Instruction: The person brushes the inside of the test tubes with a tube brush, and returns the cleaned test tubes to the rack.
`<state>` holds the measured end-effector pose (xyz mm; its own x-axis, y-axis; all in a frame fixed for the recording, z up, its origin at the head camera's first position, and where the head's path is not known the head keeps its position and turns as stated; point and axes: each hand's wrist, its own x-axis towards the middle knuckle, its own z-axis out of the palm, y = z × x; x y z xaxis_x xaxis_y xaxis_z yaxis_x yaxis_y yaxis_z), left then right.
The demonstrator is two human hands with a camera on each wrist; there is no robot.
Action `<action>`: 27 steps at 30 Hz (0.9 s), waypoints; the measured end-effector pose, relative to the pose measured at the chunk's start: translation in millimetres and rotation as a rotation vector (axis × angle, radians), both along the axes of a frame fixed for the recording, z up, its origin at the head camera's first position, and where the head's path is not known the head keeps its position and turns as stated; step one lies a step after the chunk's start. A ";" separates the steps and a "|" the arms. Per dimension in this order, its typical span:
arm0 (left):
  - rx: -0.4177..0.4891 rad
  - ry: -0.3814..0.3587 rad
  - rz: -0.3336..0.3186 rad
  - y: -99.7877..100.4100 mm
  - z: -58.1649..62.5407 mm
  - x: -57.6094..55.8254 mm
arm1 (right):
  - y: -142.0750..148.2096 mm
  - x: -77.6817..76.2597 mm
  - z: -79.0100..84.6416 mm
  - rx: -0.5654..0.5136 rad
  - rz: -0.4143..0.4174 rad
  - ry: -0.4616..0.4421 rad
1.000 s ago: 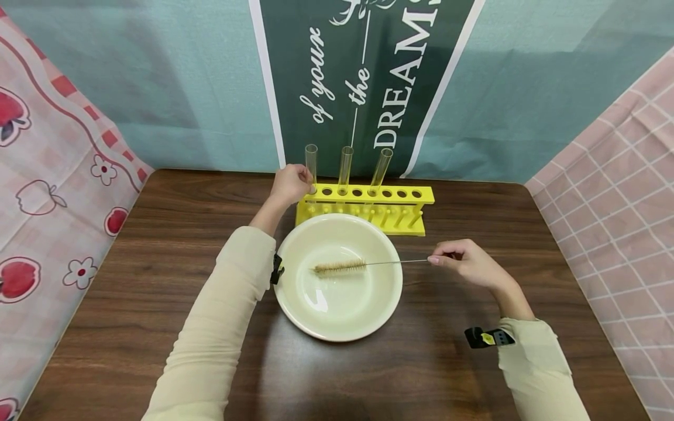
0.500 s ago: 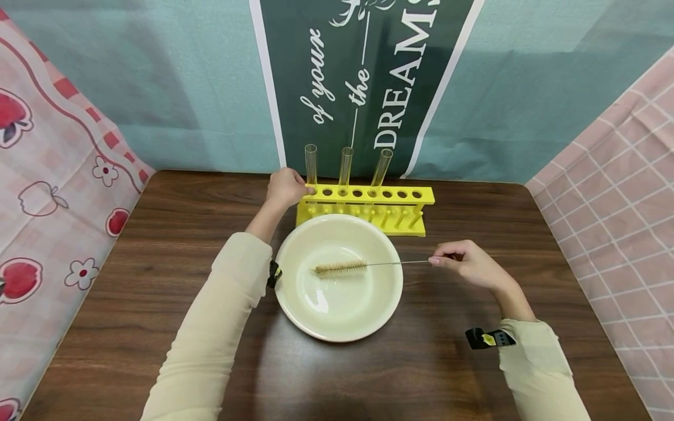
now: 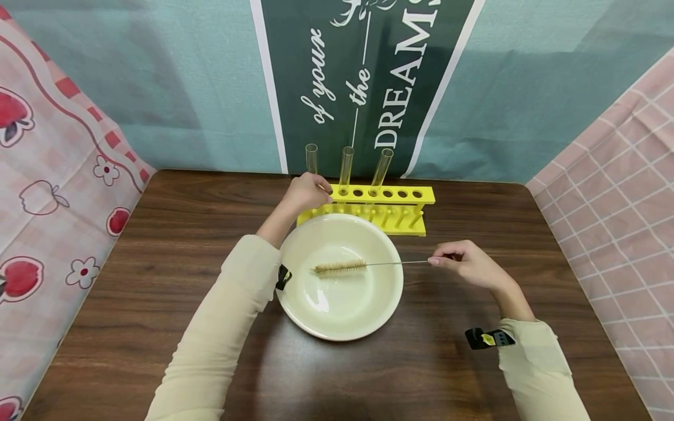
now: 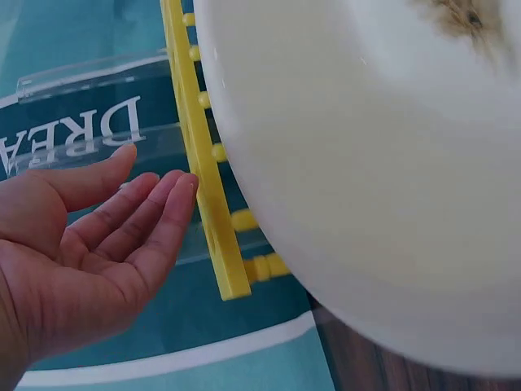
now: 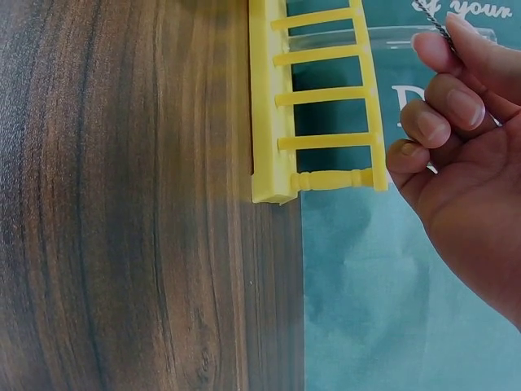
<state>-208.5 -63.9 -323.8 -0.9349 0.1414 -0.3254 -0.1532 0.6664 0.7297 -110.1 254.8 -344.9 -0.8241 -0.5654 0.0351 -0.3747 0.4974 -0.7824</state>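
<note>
My right hand (image 3: pixel 466 263) pinches the twisted wire handle (image 5: pixel 437 26) of a test tube brush between thumb and forefinger. The brush's tan bristles (image 3: pixel 340 267) lie within a cream basin (image 3: pixel 371 310), its wire crossing the right rim. Behind the basin stands a yellow test tube rack (image 3: pixel 405 197) with three clear glass test tubes, at left (image 3: pixel 312 153), middle (image 3: pixel 346 166) and right (image 3: pixel 382 166). At the rack's left end is my left hand (image 3: pixel 307 192), partly hiding the left tube. Its fingers are loosely bent and hold nothing, fingertips right at the rack's top bar (image 4: pixel 213 208).
Everything stands on a dark wood table (image 3: pixel 432 374). A teal cloth with a lettered dark panel (image 3: pixel 347 70) hangs close behind the rack. Patterned pink cloths flank the table at left (image 3: pixel 58 234) and right (image 3: pixel 616 199). Black camera straps sit at both wrists.
My left hand drew slightly left from the left tube, then moved right and toward the basin, in front of the rack's left end. The right hand and brush stay put.
</note>
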 end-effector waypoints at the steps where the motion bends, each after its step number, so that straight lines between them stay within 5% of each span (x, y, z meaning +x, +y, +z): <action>1: 0.001 0.009 -0.005 2.1 0.0 -0.9 | 2.0 -1.4 -3.8 0.001 0.000 0.000; 7: 0.038 0.031 0.043 15.7 -3.0 -7.2 | 13.5 -10.1 -25.1 0.009 -0.012 -0.012; 18: 0.089 0.088 0.154 31.0 -13.3 -15.1 | 1.6 -3.1 -5.8 0.007 -0.003 -0.010; 27: 0.086 0.123 0.187 38.9 -20.7 -16.8 | 10.9 -9.8 -24.1 0.016 -0.007 -0.026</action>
